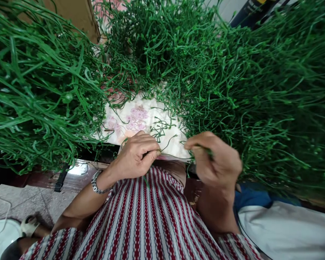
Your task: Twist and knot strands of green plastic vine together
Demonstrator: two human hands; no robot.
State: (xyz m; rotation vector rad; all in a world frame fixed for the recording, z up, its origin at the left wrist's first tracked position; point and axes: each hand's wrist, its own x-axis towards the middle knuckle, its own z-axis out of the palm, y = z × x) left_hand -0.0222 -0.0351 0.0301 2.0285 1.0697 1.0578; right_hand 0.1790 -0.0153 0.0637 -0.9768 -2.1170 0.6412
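Observation:
Thumb and forefinger of my left hand (137,155) are pinched on a thin, branching green stem (168,143), whose tip sticks out to the right. My right hand (216,159) is closed a short way to the right, slightly blurred, with a bit of green showing inside its curled fingers. Both hands are above the near edge of a pale, flower-patterned cloth (141,122). A few loose stems (161,128) lie on this cloth just beyond my hands. Whether the two hands hold the same stem is unclear.
Big tangled heaps of green stems rise on the left (38,90) and on the right (227,90), joining at the back. A brown box (70,18) stands at the back left. Someone's sandalled foot (31,225) and a white round object (5,234) are at lower left.

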